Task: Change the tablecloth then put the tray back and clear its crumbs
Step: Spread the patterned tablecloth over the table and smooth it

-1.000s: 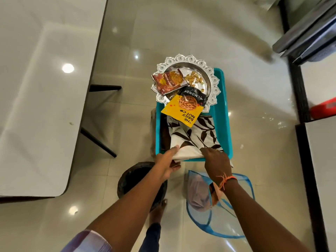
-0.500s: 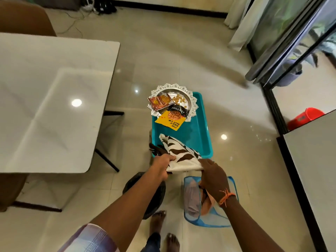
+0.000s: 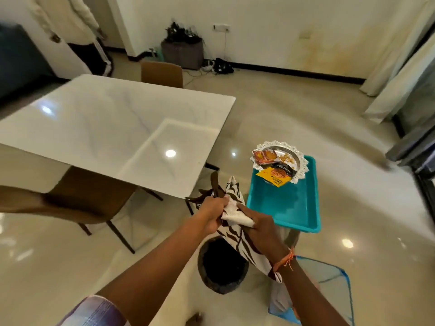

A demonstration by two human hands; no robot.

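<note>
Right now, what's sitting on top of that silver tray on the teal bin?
On the silver tray lie an orange snack packet, a black and yellow almonds packet and some loose nuts. Whatever lies beneath the packets is covered.

Two bare forearms are seen from above. A short plaid sleeve (image 3: 94, 311) in pale purple, pink and white is worn on the left arm. An orange thread band (image 3: 286, 260), knotted with loose ends, is tied around the right wrist.
</note>
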